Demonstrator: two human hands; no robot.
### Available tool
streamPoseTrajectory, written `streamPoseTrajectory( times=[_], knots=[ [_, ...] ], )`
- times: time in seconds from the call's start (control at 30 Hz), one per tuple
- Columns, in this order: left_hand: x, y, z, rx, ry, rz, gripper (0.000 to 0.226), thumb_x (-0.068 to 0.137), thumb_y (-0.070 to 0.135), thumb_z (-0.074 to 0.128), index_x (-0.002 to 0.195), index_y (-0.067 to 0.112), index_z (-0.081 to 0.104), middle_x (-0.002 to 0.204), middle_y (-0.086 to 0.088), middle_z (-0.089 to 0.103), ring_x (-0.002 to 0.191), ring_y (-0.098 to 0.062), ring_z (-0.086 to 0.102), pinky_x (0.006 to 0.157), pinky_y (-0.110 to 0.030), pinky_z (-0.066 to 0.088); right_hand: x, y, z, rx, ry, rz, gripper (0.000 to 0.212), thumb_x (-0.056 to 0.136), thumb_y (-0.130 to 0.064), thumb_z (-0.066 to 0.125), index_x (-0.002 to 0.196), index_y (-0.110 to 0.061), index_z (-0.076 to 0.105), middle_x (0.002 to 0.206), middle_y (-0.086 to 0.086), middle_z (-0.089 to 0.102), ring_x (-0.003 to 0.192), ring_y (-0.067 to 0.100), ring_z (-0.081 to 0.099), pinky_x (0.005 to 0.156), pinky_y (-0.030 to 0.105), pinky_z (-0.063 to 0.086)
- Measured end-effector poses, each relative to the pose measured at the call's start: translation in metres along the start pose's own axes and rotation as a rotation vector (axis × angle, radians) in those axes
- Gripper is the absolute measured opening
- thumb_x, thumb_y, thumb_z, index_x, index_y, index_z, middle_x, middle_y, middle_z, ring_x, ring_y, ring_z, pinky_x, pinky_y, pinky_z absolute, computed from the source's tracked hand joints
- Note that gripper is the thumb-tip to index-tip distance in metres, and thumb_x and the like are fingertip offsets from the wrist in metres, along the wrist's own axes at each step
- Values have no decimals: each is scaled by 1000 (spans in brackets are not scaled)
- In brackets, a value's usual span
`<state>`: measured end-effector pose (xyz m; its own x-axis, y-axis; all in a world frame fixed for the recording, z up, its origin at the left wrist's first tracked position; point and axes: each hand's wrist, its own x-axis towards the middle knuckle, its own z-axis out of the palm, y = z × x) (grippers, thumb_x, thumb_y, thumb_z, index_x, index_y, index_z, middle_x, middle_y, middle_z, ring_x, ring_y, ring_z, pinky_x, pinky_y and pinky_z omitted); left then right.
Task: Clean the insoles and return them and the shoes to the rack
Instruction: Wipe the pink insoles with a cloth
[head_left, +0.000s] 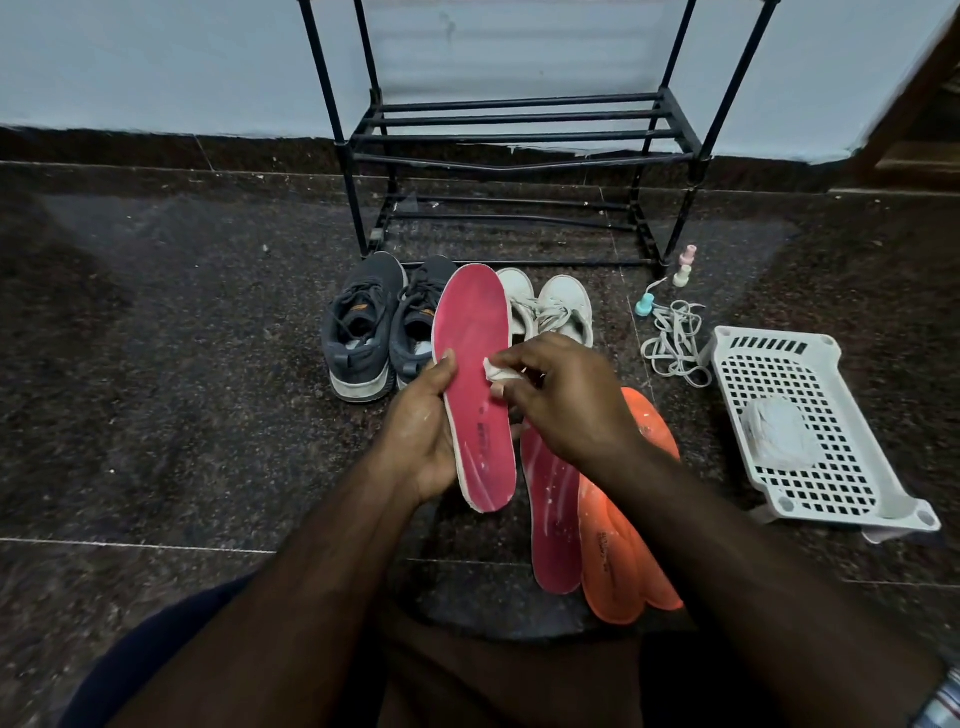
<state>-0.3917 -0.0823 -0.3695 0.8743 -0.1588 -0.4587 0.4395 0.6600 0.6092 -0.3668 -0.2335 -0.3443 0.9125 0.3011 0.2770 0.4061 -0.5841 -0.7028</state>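
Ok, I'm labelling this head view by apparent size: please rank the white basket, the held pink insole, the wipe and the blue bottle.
1. white basket
2. held pink insole
3-4. wipe and blue bottle: alike; wipe half hidden, nearer.

Legible text: none. Red insole (480, 395), held upright: small dark print below its middle, too blurred to read. Orange insole (621, 545), on the floor right of the red insole: small print, likewise unreadable.
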Motion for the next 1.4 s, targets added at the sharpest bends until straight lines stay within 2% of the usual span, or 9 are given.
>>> streamPoseTrajectory(
  times=[0.1,0.23,0.3,0.4,0.57,0.77,1.0,1.17,1.4],
  knots=[
    [-1,-2,3,19,26,9,41,105,26,42,133,-1,54,88,-14,69,76,-22,66,76,-40,58,1,2,9,-119,-3,-68,23,82,-5,73,105,-8,75,93,6,66,86,16,62,77,4,38],
    [1,-6,3,31,104,48,40,105,23,42,133,-3,55,102,-19,70,84,-26,69,86,-42,57,-3,1,19,-249,-80,-148,22,81,-7,63,99,-10,77,87,10,67,84,28,64,77,34,53],
    [4,-6,3,16,144,68,39,105,23,43,132,-2,56,109,-23,69,88,-29,69,90,-45,54,-10,-2,21,-260,-149,-132,25,80,-10,61,99,-14,77,90,9,70,86,28,65,76,40,54],
    [6,-4,2,5,182,93,36,106,22,43,131,-1,56,105,-22,70,87,-30,70,90,-47,54,-19,-8,24,-240,-206,-112,24,82,-13,62,101,-15,76,95,8,72,89,27,66,80,40,53],
    [2,-9,6,50,139,104,35,107,19,39,130,-1,56,101,-21,67,86,-29,65,96,-48,49,-4,-3,14,-275,6,-20,21,86,-13,61,101,-12,75,94,8,68,88,25,64,81,36,51],
    [3,-8,5,47,186,101,33,106,20,42,128,0,57,106,-23,68,86,-30,70,85,-45,57,-21,-10,23,-264,-180,-73,22,84,-17,59,99,-15,76,91,6,66,84,25,64,75,38,53],
    [2,-8,7,33,142,131,30,107,18,40,124,0,57,96,-19,69,81,-27,68,86,-43,56,-11,-4,17,-263,24,-54,13,81,-10,62,87,-8,73,82,10,63,76,27,61,68,35,51],
    [0,-8,9,17,152,129,24,107,17,40,112,3,59,86,-16,68,72,-24,70,70,-36,61,-19,-6,24,-247,-123,-77,21,80,-18,57,90,-13,76,84,7,66,78,26,64,69,40,53],
    [-3,-9,13,35,84,129,30,108,16,36,116,2,61,90,-16,72,77,-23,70,82,-40,59,-2,4,11,-304,39,-43,14,84,-11,63,93,-10,74,86,9,64,82,27,62,75,32,46]
  ],
)
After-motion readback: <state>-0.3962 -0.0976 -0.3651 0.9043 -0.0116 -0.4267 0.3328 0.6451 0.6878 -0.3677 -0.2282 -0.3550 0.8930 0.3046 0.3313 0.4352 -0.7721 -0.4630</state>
